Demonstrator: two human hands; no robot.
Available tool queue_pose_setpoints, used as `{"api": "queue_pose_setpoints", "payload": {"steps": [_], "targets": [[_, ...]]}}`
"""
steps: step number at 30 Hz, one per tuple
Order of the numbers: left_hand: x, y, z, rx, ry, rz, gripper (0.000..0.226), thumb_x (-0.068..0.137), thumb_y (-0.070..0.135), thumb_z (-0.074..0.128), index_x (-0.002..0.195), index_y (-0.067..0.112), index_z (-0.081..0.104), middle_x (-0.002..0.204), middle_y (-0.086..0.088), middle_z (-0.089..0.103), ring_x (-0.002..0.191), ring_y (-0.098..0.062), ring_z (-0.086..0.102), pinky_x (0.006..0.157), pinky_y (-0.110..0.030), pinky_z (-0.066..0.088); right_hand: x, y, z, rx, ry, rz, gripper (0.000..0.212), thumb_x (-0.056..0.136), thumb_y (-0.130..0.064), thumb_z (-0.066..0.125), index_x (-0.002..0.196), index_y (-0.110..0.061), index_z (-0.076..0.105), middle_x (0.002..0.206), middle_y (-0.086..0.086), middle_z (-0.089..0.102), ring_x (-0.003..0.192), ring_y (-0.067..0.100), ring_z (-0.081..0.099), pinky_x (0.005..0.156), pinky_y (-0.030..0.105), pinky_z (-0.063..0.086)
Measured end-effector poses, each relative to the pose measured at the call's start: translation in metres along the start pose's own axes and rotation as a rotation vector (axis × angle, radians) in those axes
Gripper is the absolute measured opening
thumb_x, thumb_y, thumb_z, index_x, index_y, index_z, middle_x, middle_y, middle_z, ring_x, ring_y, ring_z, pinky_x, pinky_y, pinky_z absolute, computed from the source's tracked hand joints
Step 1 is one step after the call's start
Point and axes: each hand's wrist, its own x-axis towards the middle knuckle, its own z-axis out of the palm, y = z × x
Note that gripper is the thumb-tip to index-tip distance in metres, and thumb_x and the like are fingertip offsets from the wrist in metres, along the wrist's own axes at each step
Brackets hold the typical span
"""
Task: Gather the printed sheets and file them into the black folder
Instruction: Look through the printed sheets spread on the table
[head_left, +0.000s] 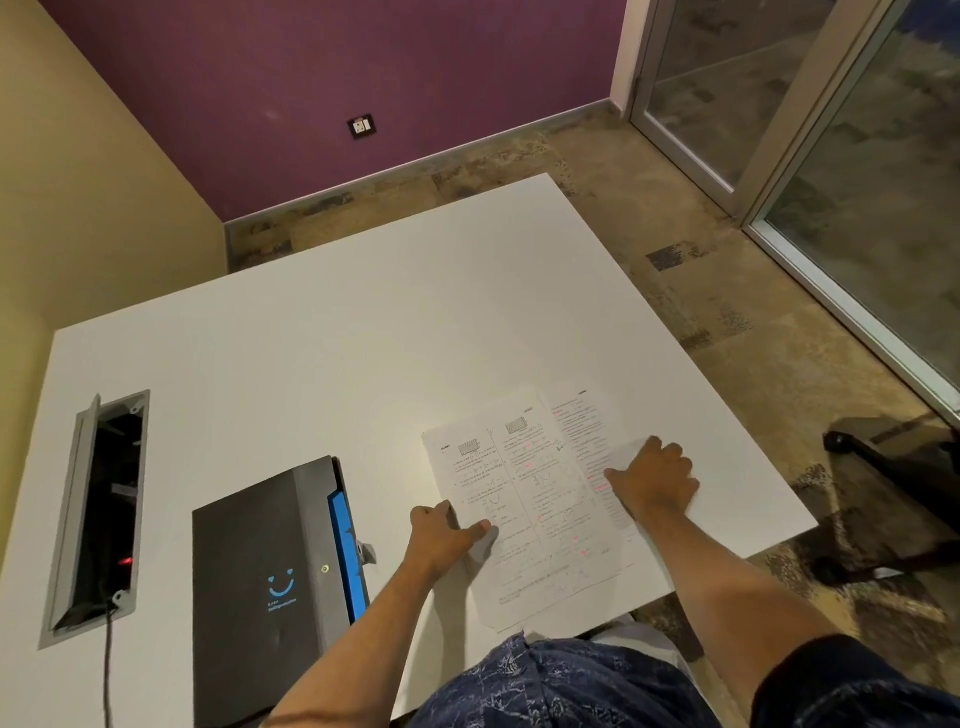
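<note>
Several printed sheets (535, 509) with text, diagrams and pink marks lie overlapped on the white table (337, 322) near its front edge. My left hand (441, 535) rests at the stack's left edge, thumb pressed on the top sheet. My right hand (654, 480) lies flat on the right-hand sheets, fingers curled over a lifted paper corner. The black folder (260, 587), closed, with a blue smiley logo and blue inner pockets showing at its right side, lies to the left of the sheets.
An open cable hatch (98, 514) with a cord running toward me is set in the table at the left. A black chair base (893, 457) stands on the floor to the right. Glass doors (831, 130) are at the far right.
</note>
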Motion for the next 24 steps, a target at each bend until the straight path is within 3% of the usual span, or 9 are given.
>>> {"api": "queue_pose_setpoints", "payload": {"steps": [4, 8, 10, 12, 13, 15, 19, 22, 24], "targets": [[-0.001, -0.002, -0.003, 0.018, -0.032, 0.006, 0.043, 0.082, 0.050, 0.075, 0.108, 0.020, 0.057, 0.118, 0.000, 0.030, 0.111, -0.017, 0.044, 0.090, -0.025, 0.036, -0.002, -0.009, 0.003, 0.000, -0.035, -0.022, 0.062, 0.086, -0.044, 0.071, 0.132, -0.007, 0.053, 0.130, 0.017, 0.058, 0.120, 0.035, 0.059, 0.097, 0.045, 0.051], [-0.004, 0.002, -0.004, -0.031, -0.044, 0.005, 0.034, 0.080, 0.051, 0.077, 0.089, 0.032, 0.051, 0.126, 0.000, 0.031, 0.108, -0.012, 0.042, 0.092, -0.024, 0.035, -0.007, -0.018, 0.009, 0.107, -0.047, -0.034, 0.042, 0.089, -0.027, 0.065, 0.125, -0.006, 0.060, 0.123, 0.016, 0.065, 0.113, 0.035, 0.064, 0.095, 0.043, 0.053], [-0.004, 0.001, -0.004, -0.046, -0.047, 0.029, 0.039, 0.080, 0.052, 0.076, 0.106, 0.031, 0.055, 0.136, -0.001, 0.034, 0.114, -0.013, 0.043, 0.095, -0.025, 0.035, -0.009, -0.021, 0.011, 0.156, -0.051, -0.070, 0.043, 0.090, -0.022, 0.063, 0.131, -0.009, 0.062, 0.127, 0.015, 0.065, 0.115, 0.035, 0.065, 0.098, 0.043, 0.051], [-0.004, 0.001, -0.004, -0.053, -0.045, 0.053, 0.076, 0.080, 0.053, 0.075, 0.141, 0.017, 0.048, 0.149, -0.001, 0.035, 0.132, -0.019, 0.042, 0.110, -0.033, 0.035, -0.009, -0.025, 0.010, 0.210, -0.062, -0.106, 0.046, 0.091, -0.020, 0.062, 0.136, -0.011, 0.064, 0.132, 0.016, 0.063, 0.118, 0.037, 0.064, 0.101, 0.042, 0.051], [-0.004, 0.001, -0.004, -0.063, -0.046, 0.063, 0.086, 0.080, 0.053, 0.076, 0.148, 0.012, 0.042, 0.153, -0.003, 0.037, 0.139, -0.022, 0.040, 0.116, -0.040, 0.034, -0.008, -0.026, 0.010, 0.228, -0.075, -0.122, 0.045, 0.092, -0.020, 0.061, 0.136, -0.010, 0.064, 0.134, 0.018, 0.061, 0.120, 0.038, 0.063, 0.101, 0.043, 0.052], [-0.006, 0.002, -0.005, -0.109, -0.063, 0.091, 0.090, 0.080, 0.053, 0.076, 0.151, 0.011, 0.039, 0.158, -0.008, 0.036, 0.143, -0.026, 0.037, 0.118, -0.048, 0.033, -0.006, -0.031, 0.009, 0.274, -0.108, -0.144, 0.043, 0.096, -0.021, 0.059, 0.135, -0.006, 0.065, 0.138, 0.020, 0.059, 0.123, 0.039, 0.061, 0.103, 0.044, 0.053], [-0.007, -0.001, -0.003, -0.198, -0.094, 0.068, 0.100, 0.078, 0.055, 0.078, 0.157, 0.016, 0.031, 0.167, -0.001, 0.014, 0.150, -0.024, 0.028, 0.121, -0.046, 0.027, -0.014, -0.042, 0.009, 0.242, -0.087, -0.175, 0.045, 0.098, -0.031, 0.061, 0.134, -0.003, 0.063, 0.135, 0.020, 0.060, 0.122, 0.038, 0.062, 0.102, 0.044, 0.053], [-0.005, 0.000, -0.002, -0.205, -0.104, 0.098, 0.091, 0.080, 0.053, 0.077, 0.154, 0.018, 0.037, 0.167, 0.001, 0.019, 0.150, -0.020, 0.027, 0.121, -0.044, 0.027, -0.020, -0.051, 0.008, 0.247, -0.110, -0.138, 0.043, 0.100, -0.032, 0.058, 0.130, -0.002, 0.059, 0.130, 0.020, 0.060, 0.118, 0.038, 0.062, 0.096, 0.043, 0.052], [-0.005, 0.001, -0.001, -0.223, -0.099, 0.089, 0.082, 0.081, 0.049, 0.078, 0.149, 0.019, 0.044, 0.161, 0.002, 0.033, 0.136, -0.008, 0.045, 0.110, -0.031, 0.038, -0.020, -0.056, 0.007, 0.297, -0.135, -0.096, 0.039, 0.099, -0.030, 0.058, 0.125, -0.001, 0.061, 0.126, 0.020, 0.064, 0.115, 0.039, 0.064, 0.093, 0.042, 0.052]]}}
